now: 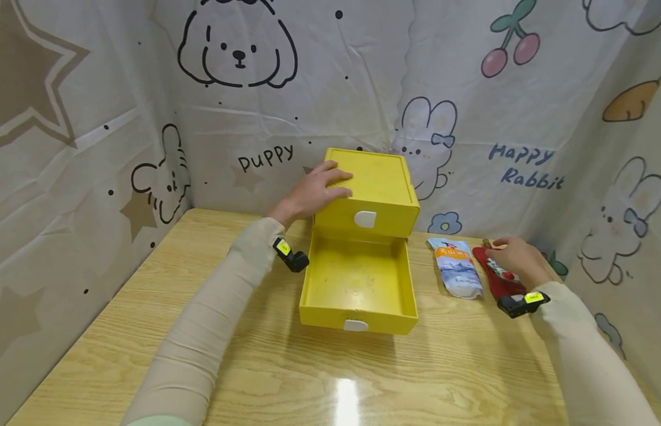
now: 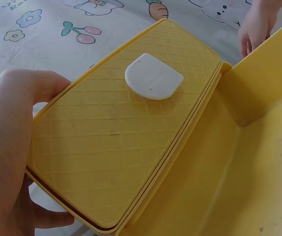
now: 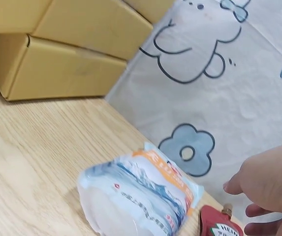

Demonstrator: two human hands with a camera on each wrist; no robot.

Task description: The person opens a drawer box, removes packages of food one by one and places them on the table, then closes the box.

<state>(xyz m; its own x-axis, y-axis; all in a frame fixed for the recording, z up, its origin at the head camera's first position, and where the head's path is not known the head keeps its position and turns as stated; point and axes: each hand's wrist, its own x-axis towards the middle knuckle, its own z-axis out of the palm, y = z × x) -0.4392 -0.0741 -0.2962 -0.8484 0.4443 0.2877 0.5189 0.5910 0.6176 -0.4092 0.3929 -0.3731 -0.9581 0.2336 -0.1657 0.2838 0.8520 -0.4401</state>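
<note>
My left hand (image 1: pixel 318 190) rests on the top left of a yellow two-tier drawer box (image 1: pixel 380 177), fingers spread over its lid. In the left wrist view, a lower finger (image 2: pixel 52 219) lies by the box's left side. The lower drawer (image 1: pixel 357 278) is pulled out, its inside bare; the upper drawer front (image 2: pixel 106 123) with a white handle (image 2: pixel 153 77) is closed. My right hand (image 1: pixel 519 260) hovers over a red Heinz ketchup pouch (image 1: pixel 497 284), fingers loosely bent and apart. The pouch, with a brown cap (image 3: pixel 227 210), lies partly hidden under the hand.
A blue and white plastic packet (image 1: pixel 458 269) with an orange band lies between the drawer and the ketchup pouch. The wooden table (image 1: pixel 309 378) meets a cartoon-printed cloth (image 1: pixel 351 106) at the back and sides.
</note>
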